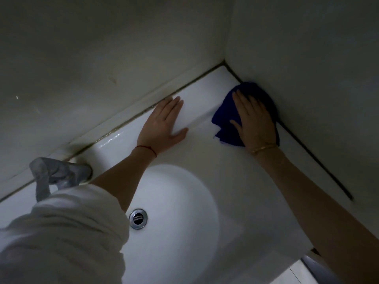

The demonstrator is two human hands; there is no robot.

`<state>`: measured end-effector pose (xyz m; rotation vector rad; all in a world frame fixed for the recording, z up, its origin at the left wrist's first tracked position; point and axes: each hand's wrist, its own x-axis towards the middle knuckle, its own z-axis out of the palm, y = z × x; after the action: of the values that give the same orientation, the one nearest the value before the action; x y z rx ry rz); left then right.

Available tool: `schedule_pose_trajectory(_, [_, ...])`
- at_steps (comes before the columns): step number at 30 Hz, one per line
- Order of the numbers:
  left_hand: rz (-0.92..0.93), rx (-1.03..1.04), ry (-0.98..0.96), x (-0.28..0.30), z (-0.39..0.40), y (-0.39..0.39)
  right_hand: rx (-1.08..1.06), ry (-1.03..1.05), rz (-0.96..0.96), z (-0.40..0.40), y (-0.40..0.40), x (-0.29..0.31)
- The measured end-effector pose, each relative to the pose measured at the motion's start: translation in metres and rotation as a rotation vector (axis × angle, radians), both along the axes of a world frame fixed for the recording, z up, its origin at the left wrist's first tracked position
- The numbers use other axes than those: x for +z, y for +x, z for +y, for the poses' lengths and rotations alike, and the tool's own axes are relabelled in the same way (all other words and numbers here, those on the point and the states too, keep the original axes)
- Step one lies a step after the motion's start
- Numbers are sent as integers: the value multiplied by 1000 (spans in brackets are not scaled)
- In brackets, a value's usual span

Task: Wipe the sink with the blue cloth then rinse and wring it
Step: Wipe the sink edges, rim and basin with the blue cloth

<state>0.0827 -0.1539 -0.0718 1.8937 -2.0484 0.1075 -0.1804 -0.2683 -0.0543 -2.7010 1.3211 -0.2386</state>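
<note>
Blue cloth (253, 95), crumpled, sits on white ceramic sink (205, 165) ledge at the wall corner under flat right hand (253, 117), left hand (164, 121) flat bracing; keep even palm pressure along the dark seam.

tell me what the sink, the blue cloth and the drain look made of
Sink: likely glazed ceramic, white and glossy, with sharp highlights on its rim.
Blue cloth: soft fabric, perhaps microfibre, matte and crumpled under the right hand.
Drain: shiny metal, apparently chromed, mirror-like glints.
</note>
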Motion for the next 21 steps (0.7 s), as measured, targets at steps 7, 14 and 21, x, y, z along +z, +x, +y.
schedule_pose_trajectory(7, [19, -12, -28, 0, -2, -1, -12, -29, -17, 37, -56, -1])
schedule_pose_trajectory(14, [33, 9, 13, 2, -2, -1, 55, 183, -228, -33, 31, 5])
schedule_pose_trajectory(21, [49, 1, -13, 2, -2, -2, 205, 194, -161, -37, 31, 11])
